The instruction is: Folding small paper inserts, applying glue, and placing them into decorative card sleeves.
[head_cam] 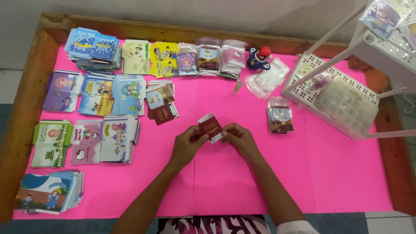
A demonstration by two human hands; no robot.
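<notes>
Both hands (187, 145) (239, 138) pinching small maroon envelope (210, 127), above pink sheet (242, 173)

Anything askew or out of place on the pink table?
Mostly tidy. The brown card stack is fanned and skewed, unlike the squared stacks beside it. The clear plastic sleeves lie in a loose heap by the toy figure. Both hands, left hand and right hand, hold a dark red card.

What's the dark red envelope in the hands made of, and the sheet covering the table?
The dark red envelope looks like thin printed card or paper: flat, sharp-edged, faintly glossy. The pink sheet looks like matte paper, with visible seams and no glare. Left hand and right hand pinch the envelope.
</notes>
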